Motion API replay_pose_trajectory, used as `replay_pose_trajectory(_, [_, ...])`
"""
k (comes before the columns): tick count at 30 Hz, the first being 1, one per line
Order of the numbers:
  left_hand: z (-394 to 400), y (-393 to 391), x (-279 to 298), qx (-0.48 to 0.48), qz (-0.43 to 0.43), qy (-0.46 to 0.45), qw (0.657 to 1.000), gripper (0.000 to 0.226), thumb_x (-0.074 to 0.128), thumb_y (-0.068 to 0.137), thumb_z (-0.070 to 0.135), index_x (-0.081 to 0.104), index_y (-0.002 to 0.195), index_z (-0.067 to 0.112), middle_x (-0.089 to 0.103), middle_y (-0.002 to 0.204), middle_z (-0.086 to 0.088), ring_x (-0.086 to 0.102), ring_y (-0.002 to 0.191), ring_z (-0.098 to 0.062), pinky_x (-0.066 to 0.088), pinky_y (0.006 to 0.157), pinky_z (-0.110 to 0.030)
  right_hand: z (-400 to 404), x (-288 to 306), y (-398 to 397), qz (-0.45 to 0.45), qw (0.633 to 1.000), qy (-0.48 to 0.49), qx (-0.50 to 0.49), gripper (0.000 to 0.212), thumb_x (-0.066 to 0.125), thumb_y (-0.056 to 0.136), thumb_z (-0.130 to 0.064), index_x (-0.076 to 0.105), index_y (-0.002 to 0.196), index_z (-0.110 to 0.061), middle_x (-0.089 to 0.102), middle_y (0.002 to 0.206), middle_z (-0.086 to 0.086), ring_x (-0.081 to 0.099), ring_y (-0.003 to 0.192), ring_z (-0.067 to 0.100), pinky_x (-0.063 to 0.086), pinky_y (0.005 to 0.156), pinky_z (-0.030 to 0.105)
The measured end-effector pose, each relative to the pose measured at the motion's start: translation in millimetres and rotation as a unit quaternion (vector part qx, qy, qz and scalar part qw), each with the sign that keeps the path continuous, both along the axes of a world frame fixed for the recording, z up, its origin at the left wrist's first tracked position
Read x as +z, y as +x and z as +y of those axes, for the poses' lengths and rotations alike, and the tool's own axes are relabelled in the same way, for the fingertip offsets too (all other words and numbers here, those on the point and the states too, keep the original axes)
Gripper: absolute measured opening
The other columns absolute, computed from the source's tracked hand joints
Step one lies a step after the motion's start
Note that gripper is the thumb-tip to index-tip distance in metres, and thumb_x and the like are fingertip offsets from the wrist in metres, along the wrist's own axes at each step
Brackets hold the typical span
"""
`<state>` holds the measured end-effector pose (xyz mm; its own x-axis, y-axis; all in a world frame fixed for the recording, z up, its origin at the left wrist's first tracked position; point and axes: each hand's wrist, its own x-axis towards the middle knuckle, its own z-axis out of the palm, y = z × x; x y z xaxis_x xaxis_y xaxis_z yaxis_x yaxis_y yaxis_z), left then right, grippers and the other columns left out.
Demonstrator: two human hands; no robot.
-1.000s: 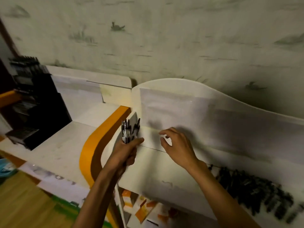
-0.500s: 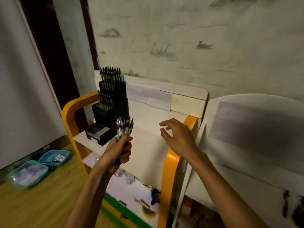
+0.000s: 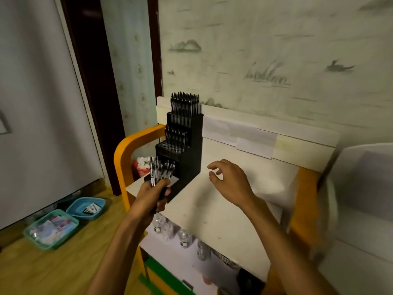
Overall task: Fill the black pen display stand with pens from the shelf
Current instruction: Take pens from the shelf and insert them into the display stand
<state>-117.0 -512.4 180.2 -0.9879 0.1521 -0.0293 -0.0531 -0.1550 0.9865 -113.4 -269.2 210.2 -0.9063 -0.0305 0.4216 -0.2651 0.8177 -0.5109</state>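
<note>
A black stepped pen display stand (image 3: 190,145) sits at the left end of a white shelf top (image 3: 214,207). Pens fill its top tier and part of the second tier; the lower tiers show bare holes. My left hand (image 3: 153,194) is shut on a bunch of pens (image 3: 160,169), held upright just in front of the stand's lowest step. My right hand (image 3: 230,180) hovers over the shelf to the right of the stand, fingers apart and holding nothing.
The shelf has orange curved side rails (image 3: 127,150). Clear bottles (image 3: 170,228) stand on the level below. Two plastic baskets, blue (image 3: 87,208) and green (image 3: 51,228), lie on the wooden floor at left. A white unit (image 3: 361,188) adjoins at right.
My view has swung left from the white unit to the shelf with the stand. My left hand has carried the bunch of pens up to the stand's front; my right hand stays open.
</note>
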Motion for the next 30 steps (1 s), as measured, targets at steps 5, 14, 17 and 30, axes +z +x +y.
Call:
replay_pose_trajectory(5, [-33.0,-65.4,10.6,-0.009,0.048,0.018,0.999,0.026,0.062,0.097,0.023,0.056,0.079,0.006,0.049,0.062,-0.011,0.03,0.036,-0.015,0.025,0.035,-0.021,-30.3,-9.9,-61.7,0.013,1.0,-0.006,-0.02,0.022,0.062,0.095,-0.032,0.066,0.116,-0.028,0.066,0.112,-0.009,0.06,0.092,0.004,0.035,0.071,0.003])
replay_pose_trajectory(14, [-77.2,-181.0,16.5,0.047,0.124,-0.058,0.989,0.015,0.065,0.096,0.02,0.068,0.098,0.006,0.067,0.075,-0.014,0.036,0.041,-0.022,0.029,0.041,-0.025,-67.9,-21.5,-158.6,-0.003,0.997,-0.024,-0.078,0.02,0.062,0.094,-0.027,0.067,0.114,-0.028,0.067,0.114,-0.009,0.063,0.097,0.009,0.052,0.083,0.021])
replay_pose_trajectory(17, [-87.6,-211.1,13.6,0.043,0.093,-0.05,0.993,0.018,0.062,0.095,0.019,0.07,0.08,0.012,0.06,0.073,-0.02,0.034,0.041,-0.02,0.026,0.042,-0.027,-80.1,-22.0,-173.7,-0.001,0.996,-0.026,-0.082,0.021,0.062,0.094,-0.026,0.068,0.114,-0.029,0.067,0.111,-0.01,0.061,0.094,0.005,0.043,0.077,0.011])
replay_pose_trajectory(30, [-102.4,-289.3,7.5,-0.098,0.058,0.015,0.993,0.025,0.062,0.096,0.021,0.071,0.079,0.006,0.043,0.051,-0.013,0.032,0.044,-0.024,0.025,0.044,-0.031,-124.6,-21.1,-207.5,0.013,0.986,-0.045,-0.158,0.016,0.063,0.094,-0.019,0.07,0.108,-0.023,0.069,0.101,-0.003,0.064,0.087,0.011,0.053,0.077,0.024])
